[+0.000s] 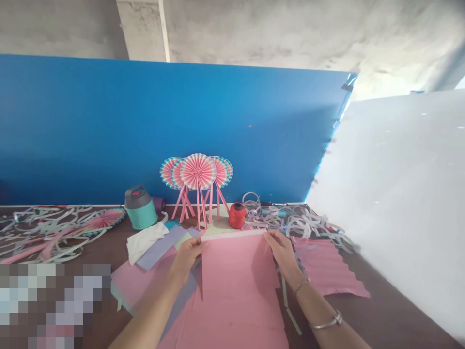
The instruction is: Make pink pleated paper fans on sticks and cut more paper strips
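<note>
A pink paper sheet (236,271) with a white strip (234,235) along its far edge lies in front of me, over more pink sheets. My left hand (187,257) pinches its far left corner between thumb and fingers. At the far right corner, my right hand (282,251) grips the sheet the same way. Under and beside my left forearm are pink and lilac papers (160,249) and a crumpled white cloth or tissue (145,241). To the right of my right hand lies a creased pink sheet (327,266).
Several pink pleated paper fans (198,172) stand against the blue partition (109,121). A teal and grey container (141,208) and a red thread spool (237,215) flank them. Tangled paper strips (305,223) lie at the right, with another heap (47,232) at the left.
</note>
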`<state>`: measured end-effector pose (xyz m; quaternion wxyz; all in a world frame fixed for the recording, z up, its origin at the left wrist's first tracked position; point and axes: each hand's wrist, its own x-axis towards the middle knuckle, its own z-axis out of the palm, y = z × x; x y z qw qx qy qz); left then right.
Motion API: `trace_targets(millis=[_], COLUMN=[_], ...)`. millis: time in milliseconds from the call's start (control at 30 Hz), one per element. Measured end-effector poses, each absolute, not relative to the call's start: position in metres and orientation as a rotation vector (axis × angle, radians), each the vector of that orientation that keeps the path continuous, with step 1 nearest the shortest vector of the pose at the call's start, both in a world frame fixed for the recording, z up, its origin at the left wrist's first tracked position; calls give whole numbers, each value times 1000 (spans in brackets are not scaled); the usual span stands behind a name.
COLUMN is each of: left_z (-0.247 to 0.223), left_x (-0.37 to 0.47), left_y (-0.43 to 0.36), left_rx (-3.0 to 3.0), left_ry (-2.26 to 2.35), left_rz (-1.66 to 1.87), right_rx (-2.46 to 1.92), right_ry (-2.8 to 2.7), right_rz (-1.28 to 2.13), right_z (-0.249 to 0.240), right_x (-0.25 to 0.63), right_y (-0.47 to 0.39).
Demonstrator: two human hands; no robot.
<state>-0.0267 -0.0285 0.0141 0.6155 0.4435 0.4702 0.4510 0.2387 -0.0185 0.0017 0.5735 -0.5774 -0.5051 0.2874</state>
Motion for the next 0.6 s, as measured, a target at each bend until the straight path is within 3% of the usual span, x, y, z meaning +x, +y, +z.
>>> trace_targets(millis=[367,600], left_z=[7,10], left_x=[-25,-14], left_y=[-28,-35], left_rx=[1015,1160], left_ry=[1080,1050], left_rz=[1090,930], right_rx=[-1473,-1239], right_ry=[-1208,-1788], right_rz=[566,396], right_z=[-5,8], right_x=[246,214], right_y=[-12,-35])
